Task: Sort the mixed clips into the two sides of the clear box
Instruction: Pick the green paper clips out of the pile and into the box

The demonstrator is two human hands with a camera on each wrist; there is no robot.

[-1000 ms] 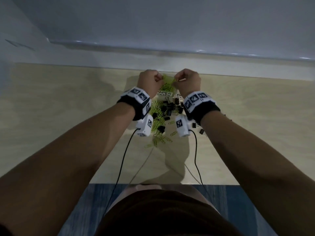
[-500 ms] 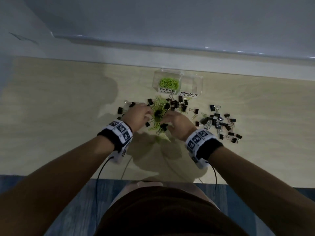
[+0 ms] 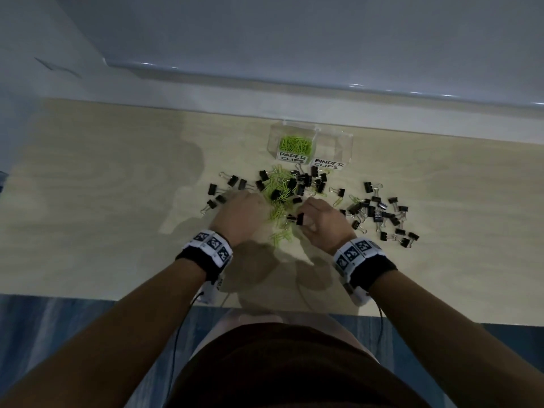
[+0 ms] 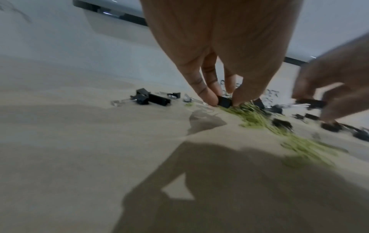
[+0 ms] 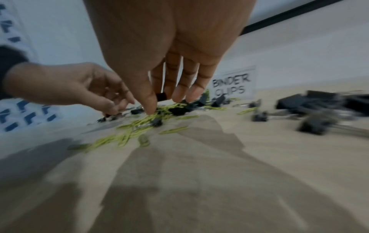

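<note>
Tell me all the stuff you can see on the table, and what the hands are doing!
Clear box: one, see-through, two sides, at the table's far edge.
Green paper clips: many, in the side labelled PAPER CLIPS; more lie loose on the table between the hands.
Binder clips: many, black, scattered over the table; none visible in the BINDER CLIPS side.
Labels: two, white, on the box front.
Table: one, light wood.
Wristbands: two, black and white.
Left hand: pinches a black binder clip.
Right hand: pinches another black binder clip.
</note>
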